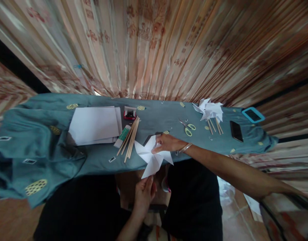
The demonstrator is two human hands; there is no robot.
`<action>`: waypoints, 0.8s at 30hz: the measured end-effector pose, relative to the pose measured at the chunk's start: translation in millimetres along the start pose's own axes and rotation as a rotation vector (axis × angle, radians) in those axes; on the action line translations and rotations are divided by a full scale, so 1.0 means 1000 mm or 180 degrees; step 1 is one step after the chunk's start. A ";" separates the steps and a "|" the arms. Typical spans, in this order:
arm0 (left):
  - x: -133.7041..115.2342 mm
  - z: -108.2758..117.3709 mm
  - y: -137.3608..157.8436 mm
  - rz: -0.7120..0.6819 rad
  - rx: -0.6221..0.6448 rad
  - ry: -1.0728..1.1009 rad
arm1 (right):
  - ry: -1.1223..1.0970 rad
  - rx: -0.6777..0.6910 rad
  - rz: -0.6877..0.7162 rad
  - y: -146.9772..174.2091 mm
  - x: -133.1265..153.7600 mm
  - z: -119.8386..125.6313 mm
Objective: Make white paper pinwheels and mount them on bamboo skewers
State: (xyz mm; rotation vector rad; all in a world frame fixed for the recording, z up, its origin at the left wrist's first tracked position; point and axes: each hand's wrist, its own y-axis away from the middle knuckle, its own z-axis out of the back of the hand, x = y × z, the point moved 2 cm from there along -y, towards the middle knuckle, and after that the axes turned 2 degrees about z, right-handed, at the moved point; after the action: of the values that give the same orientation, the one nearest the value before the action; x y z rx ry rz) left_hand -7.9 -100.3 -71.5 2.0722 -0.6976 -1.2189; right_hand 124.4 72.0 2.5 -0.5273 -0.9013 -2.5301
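Note:
A white paper pinwheel [153,164] with pointed blades lies at the table's front edge, one blade reaching over it. My right hand [169,143] comes in from the right, thumb and fingers closed on the pinwheel near its centre. Below the edge, my left hand [145,191] pinches the tip of the lowest blade between thumb and finger. Just left of the pinwheel are several thin wooden sticks [130,139] and a green and white glue stick [123,135]. Behind those sits a small open red box [129,113] with dark contents, too small to make out.
A stack of white paper [95,125] lies on the left of the cloth-covered table [159,115]. To the right are scissors [187,127] with green handles, pinwheels on sticks [209,109], a dark phone [236,131] and a blue-framed device [253,115]. A curtain [143,50] hangs behind.

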 end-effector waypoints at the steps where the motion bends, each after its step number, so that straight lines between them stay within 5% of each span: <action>1: -0.002 -0.001 0.001 -0.0059 0.0017 0.0002 | -0.0028 -0.0002 0.0001 0.000 -0.001 0.001; 15: -0.008 -0.005 0.001 -0.0419 0.0089 -0.0139 | 0.0110 -0.0156 -0.0017 -0.002 -0.004 -0.002; 24: -0.001 -0.002 -0.004 -0.0086 -0.0042 -0.0062 | 0.0345 -0.0032 -0.0132 -0.008 -0.003 -0.001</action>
State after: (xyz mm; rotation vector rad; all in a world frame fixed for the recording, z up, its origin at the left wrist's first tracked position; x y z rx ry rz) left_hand -5.9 -96.9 -73.3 2.0679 -0.6706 -1.2569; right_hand 123.5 78.0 -3.5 -0.3740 -0.8688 -2.5740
